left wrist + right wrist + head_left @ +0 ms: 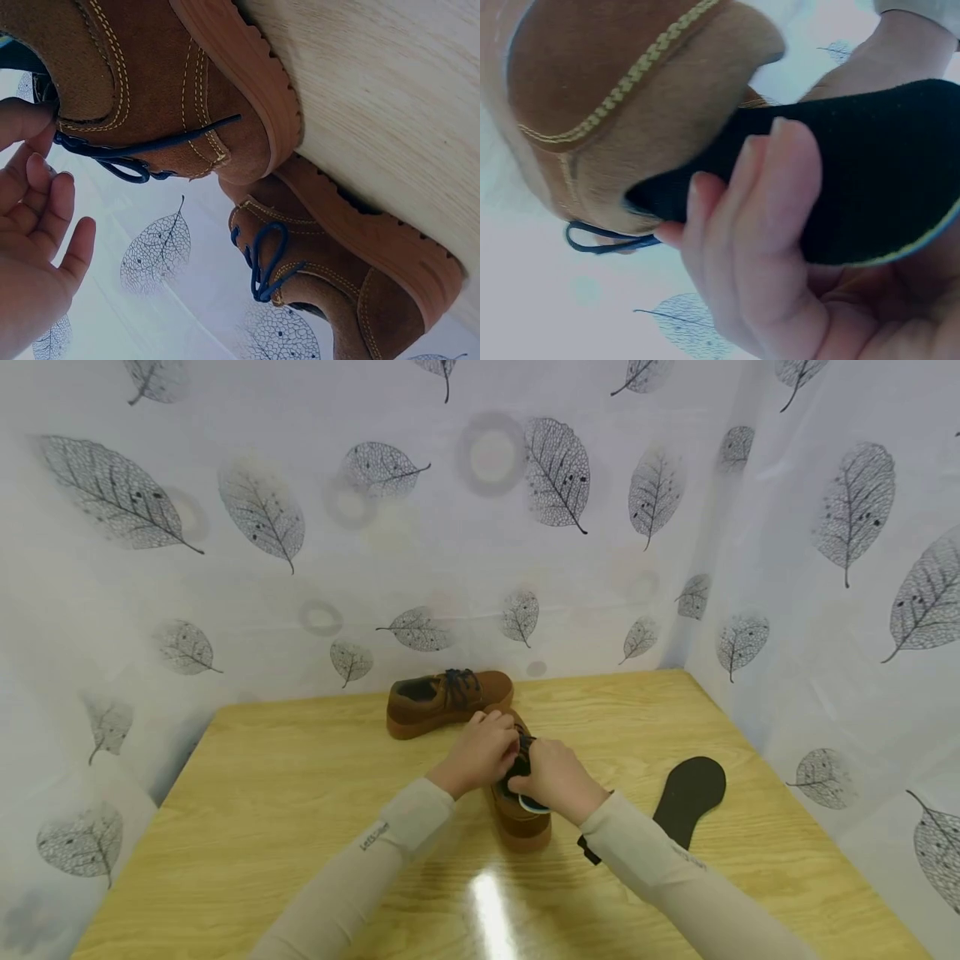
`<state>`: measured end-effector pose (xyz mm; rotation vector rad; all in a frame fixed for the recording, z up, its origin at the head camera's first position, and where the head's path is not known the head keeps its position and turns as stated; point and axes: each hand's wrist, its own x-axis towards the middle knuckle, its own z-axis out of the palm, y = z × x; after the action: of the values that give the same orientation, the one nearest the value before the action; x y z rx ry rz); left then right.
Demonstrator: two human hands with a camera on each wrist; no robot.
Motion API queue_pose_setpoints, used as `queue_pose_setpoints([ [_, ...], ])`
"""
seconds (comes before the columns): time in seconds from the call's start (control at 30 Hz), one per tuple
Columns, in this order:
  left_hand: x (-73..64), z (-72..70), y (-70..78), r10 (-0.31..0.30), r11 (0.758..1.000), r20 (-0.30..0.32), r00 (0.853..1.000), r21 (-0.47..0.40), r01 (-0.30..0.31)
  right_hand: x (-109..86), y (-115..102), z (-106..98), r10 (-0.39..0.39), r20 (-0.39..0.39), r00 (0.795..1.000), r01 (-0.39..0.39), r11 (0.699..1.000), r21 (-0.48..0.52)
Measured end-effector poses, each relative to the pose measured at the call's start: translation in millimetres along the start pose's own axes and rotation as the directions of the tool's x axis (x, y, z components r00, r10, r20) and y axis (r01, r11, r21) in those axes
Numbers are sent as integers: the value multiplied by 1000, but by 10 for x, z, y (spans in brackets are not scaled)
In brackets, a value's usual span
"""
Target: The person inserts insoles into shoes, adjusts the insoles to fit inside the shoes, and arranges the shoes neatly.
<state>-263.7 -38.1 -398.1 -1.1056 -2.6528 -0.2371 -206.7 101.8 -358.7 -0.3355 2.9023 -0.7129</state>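
Observation:
A brown lace-up shoe [521, 832] stands on the table, heel towards me. My left hand [482, 748] is at its opening by the dark blue laces [142, 150]; thumb and forefinger pinch the edge there, apparently the tongue, while the other fingers stay loosely bent. My right hand [558, 779] grips a dark insole [885, 165] with a pale rim, fingers on one face. The insole's front end is inside the shoe, hidden from sight, and its rear end sticks out of the opening.
The matching brown shoe [450, 700] lies sideways behind, close to the first shoe's toe. A second dark insole [692, 787] rests on the wooden table [300, 810] to the right, partly behind my right forearm. Leaf-patterned cloth [465, 552] hangs at the back and sides.

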Motion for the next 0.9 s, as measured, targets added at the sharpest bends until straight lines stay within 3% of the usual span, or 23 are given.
queue_pose_setpoints([
  [0.33,-13,27,6,5,1000,-11,1000,6,-5,117,47,86,25,-51,998,-22,999,49],
  [0.5,-24,30,2,0,1000,-15,1000,-6,0,-22,-10,77,-29,2,1000,29,998,-52],
  [0.63,-25,33,2,4,1000,-1,1000,-17,-4,-218,-60,13,-25,74,997,31,997,-78],
  [0.73,-22,20,-8,2,1000,-14,1000,-18,-2,-287,-81,-29,-13,76,997,17,998,-55],
  [0.9,-26,8,-19,5,999,-30,1000,-34,-6,-235,-56,-13,5,44,999,-3,999,-37],
])
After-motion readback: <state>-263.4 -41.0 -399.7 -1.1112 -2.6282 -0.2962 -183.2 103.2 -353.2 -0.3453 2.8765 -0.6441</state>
